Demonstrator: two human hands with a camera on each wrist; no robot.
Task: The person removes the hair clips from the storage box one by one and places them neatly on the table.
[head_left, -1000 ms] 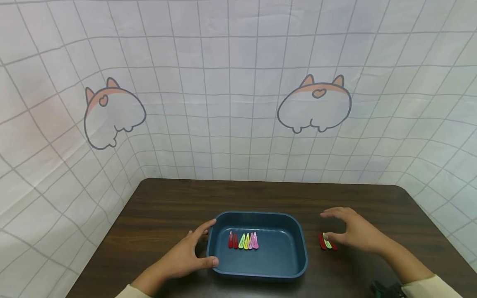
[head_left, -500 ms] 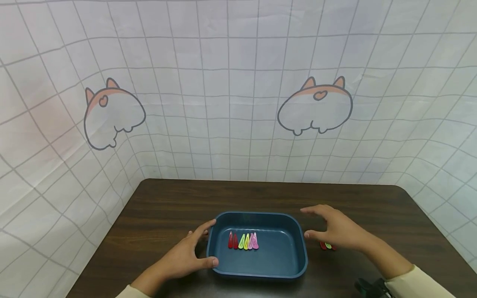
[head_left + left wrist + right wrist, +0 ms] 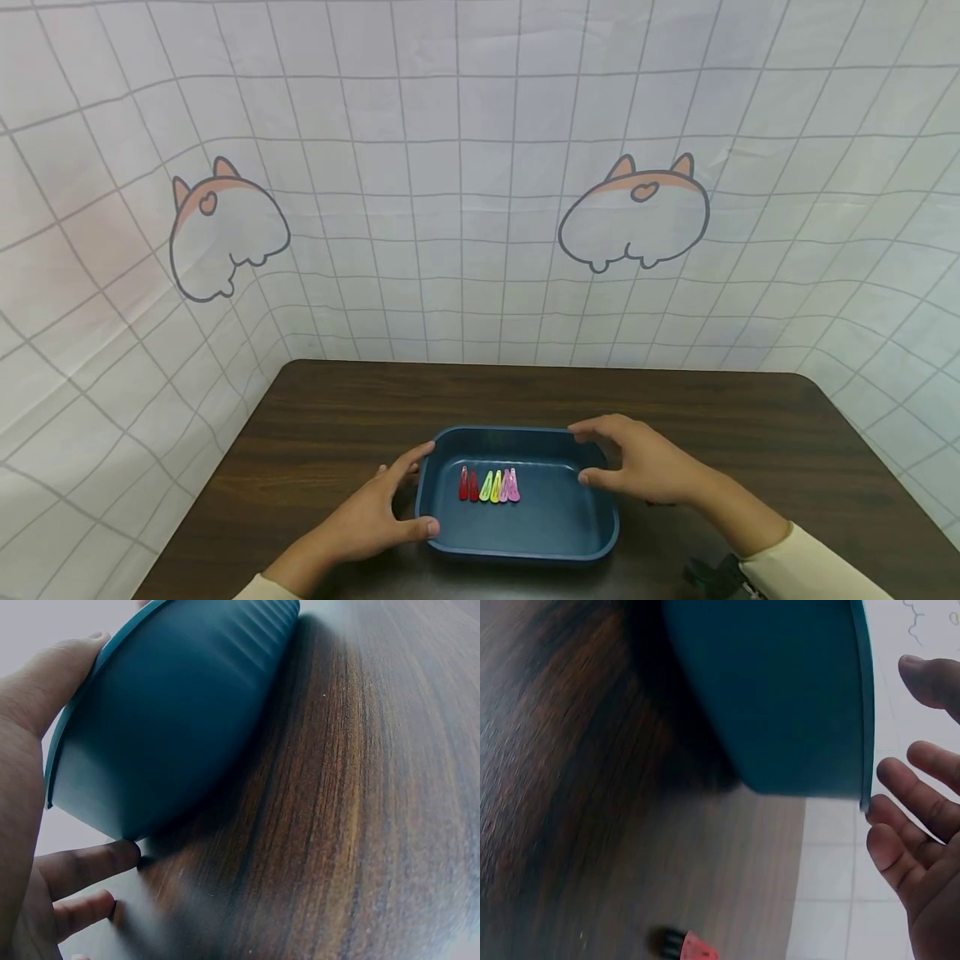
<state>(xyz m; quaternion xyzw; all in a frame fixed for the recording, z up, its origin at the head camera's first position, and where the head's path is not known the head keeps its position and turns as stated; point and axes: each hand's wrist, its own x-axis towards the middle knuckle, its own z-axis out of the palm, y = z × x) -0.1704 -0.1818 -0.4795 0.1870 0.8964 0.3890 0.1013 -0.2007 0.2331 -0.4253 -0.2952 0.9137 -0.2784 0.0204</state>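
A blue rectangular tray (image 3: 555, 533) stands on the table. In its left half lies a row of snap hair clips: red clips (image 3: 473, 486), then a green clip (image 3: 486, 486), a yellow clip (image 3: 496, 487) and pink clips (image 3: 513, 485). My left hand (image 3: 367, 517) rests against the tray's left side, thumb at the rim and fingers spread along the outer wall. My right hand (image 3: 645, 462) is over the tray's right rim, its fingers apart and holding nothing visible. It hides most of the clips lying right of the tray.
Dark wood-grain table (image 3: 360, 400) surrounds the tray. A white grid-patterned curtain (image 3: 450, 250) hangs behind and at both sides. A black object (image 3: 712, 575) is by the right sleeve. The right wrist view shows a small red piece (image 3: 697, 949) with a black part.
My right hand has moved left from the clips beside the tray to above its right rim. My left hand, the tray and the row of clips have stayed in place.
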